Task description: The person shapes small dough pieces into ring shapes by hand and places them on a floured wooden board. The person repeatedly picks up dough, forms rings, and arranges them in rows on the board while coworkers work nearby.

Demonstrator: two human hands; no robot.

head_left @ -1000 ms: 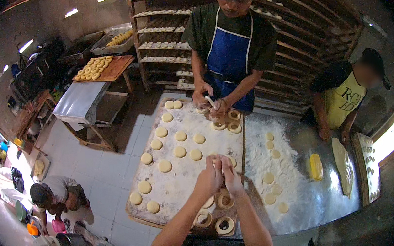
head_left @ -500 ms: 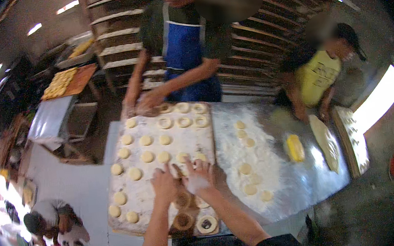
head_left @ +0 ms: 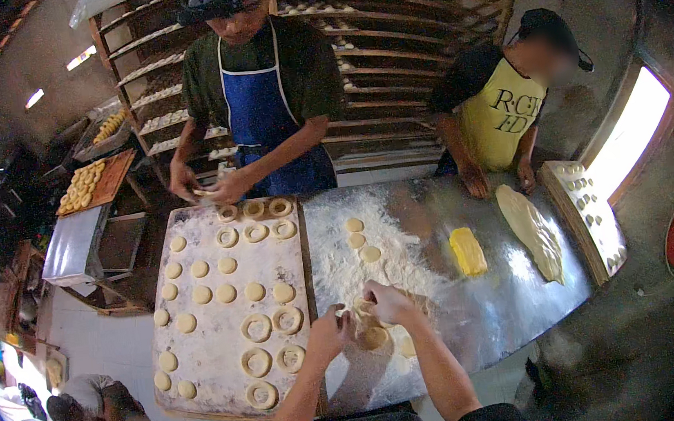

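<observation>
Working the dough: left hand and right hand pinch what seems a pale dough piece over the floured metal table; its shape I can't make out.
Dough rings: eleven on the wooden board, near and far ends; they look finished.
Flat discs: fourteen there, no holes, seemingly untreated.
Table discs: several more in the flour.
Progress: under half, I'd judge.
</observation>
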